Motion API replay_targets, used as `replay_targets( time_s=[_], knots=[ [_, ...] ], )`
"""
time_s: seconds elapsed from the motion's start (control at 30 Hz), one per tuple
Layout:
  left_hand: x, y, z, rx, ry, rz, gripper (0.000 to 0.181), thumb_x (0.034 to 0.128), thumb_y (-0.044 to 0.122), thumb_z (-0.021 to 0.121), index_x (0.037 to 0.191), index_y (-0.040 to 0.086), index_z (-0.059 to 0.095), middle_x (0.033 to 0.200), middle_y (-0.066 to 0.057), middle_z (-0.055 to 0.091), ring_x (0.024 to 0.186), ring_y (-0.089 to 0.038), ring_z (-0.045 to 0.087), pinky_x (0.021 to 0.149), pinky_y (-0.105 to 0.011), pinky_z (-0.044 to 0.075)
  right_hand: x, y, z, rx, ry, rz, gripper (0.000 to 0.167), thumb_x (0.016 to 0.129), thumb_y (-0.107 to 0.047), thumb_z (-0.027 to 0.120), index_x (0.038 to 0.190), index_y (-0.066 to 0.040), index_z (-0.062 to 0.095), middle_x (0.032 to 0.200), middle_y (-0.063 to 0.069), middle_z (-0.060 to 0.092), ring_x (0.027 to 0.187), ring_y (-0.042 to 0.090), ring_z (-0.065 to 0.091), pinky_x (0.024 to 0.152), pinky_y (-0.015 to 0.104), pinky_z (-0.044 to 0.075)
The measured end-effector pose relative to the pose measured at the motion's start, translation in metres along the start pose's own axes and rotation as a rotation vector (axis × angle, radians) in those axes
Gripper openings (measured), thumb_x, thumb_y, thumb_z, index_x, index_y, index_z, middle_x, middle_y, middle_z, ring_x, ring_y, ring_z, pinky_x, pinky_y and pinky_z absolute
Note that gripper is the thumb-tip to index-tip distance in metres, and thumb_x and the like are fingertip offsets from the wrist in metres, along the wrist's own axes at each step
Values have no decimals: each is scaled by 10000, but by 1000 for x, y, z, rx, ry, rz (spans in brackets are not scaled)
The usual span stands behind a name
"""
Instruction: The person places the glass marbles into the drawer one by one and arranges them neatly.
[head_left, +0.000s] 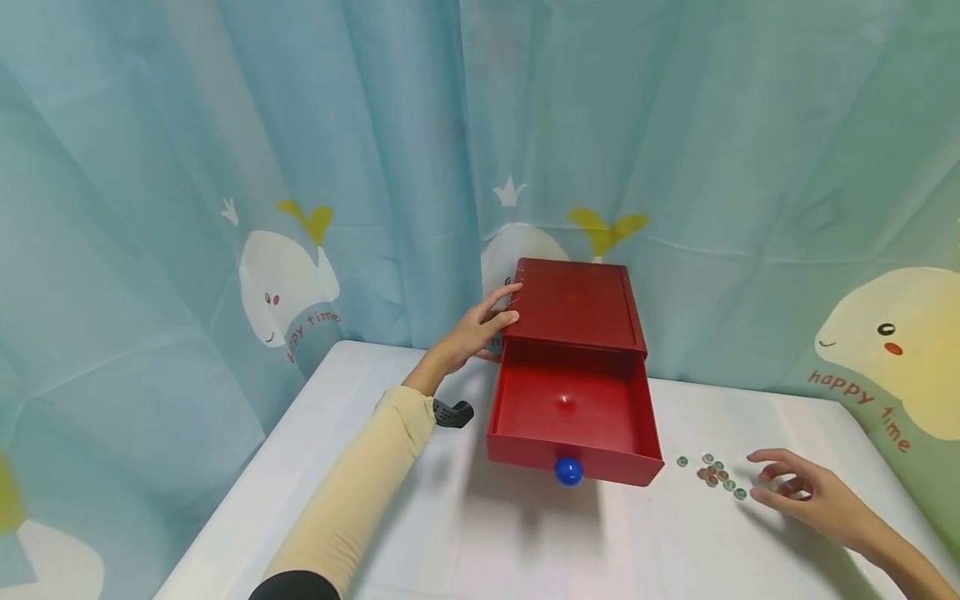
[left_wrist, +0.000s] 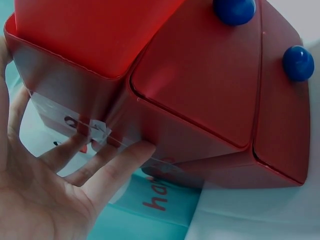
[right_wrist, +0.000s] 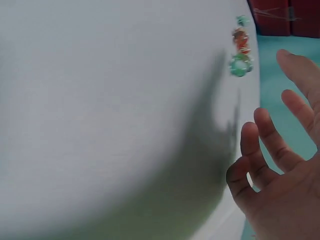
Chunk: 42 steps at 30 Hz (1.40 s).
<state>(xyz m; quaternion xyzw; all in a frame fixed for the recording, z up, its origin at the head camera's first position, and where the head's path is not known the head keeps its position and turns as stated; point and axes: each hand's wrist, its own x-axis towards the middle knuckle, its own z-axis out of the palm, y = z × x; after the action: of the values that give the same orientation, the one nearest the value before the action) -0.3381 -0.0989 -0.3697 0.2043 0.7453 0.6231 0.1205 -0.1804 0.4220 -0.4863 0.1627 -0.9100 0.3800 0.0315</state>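
Observation:
A red drawer cabinet (head_left: 573, 304) stands at the middle back, its top drawer (head_left: 566, 408) pulled out toward me. Nothing shows inside that drawer, and a blue round knob (head_left: 568, 472) sits on its front. My left hand (head_left: 472, 333) rests against the cabinet's left side with fingers spread. Two more fronts with blue knobs (left_wrist: 298, 63) appear below in the left wrist view. To the right, my right hand (head_left: 810, 492) hovers above the table, fingers loosely bent and holding nothing. Just left of its fingertips lie several small green and reddish-brown round pieces (head_left: 712, 477), shiny like beads or gems.
A white table (head_left: 420, 533) carries everything. Behind it and along the sides hangs a light blue-green curtain (head_left: 405, 167) printed with whales and red lettering. A black strap piece (head_left: 453, 414) sticks out at my left wrist.

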Motion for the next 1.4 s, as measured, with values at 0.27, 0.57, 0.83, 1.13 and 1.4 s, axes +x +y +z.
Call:
replay_targets(
  time_s=[0.27, 0.57, 0.83, 1.13, 1.4],
  knots=[
    [1, -2, 0, -13, 7, 1, 587, 1008, 404, 566, 1562, 443, 378, 1526, -97, 460, 1344, -295, 498, 862, -560, 585, -5, 11, 10, 9, -3, -54, 393, 856, 7, 788, 1209, -109, 659, 936, -50, 653, 704, 73, 554, 574, 232, 435],
    [0, 0, 0, -5, 10, 3, 589, 1010, 401, 565, 1566, 440, 373, 1549, -96, 440, 1349, -308, 492, 872, -561, 581, 0, 7, 21, -63, 55, -83, 304, 800, -11, 835, 1062, -103, 710, 924, -71, 632, 704, 28, 499, 587, 225, 402],
    [0, -1, 1, 3, 15, -2, 587, 1009, 406, 564, 1564, 439, 377, 1554, -95, 440, 1365, -310, 477, 873, -564, 580, -2, 9, 26, -120, 84, -57, 254, 785, -30, 849, 958, -183, 742, 909, -123, 597, 724, 34, 465, 606, 228, 374],
    [-1, 0, 1, 5, 8, 4, 596, 1002, 424, 565, 1565, 447, 370, 1571, -95, 419, 1379, -308, 464, 874, -586, 573, -2, 7, 26, -110, 93, -93, 252, 783, 0, 838, 929, -192, 762, 908, -145, 618, 695, 45, 438, 585, 237, 338],
    [-1, 0, 2, -11, 1, 11, 586, 1015, 407, 557, 1568, 440, 367, 1558, -91, 430, 1364, -299, 483, 863, -569, 582, -2, 7, 25, -118, 91, -75, 231, 789, -12, 839, 924, -182, 762, 875, -142, 600, 694, 55, 430, 586, 242, 317]
  ],
)
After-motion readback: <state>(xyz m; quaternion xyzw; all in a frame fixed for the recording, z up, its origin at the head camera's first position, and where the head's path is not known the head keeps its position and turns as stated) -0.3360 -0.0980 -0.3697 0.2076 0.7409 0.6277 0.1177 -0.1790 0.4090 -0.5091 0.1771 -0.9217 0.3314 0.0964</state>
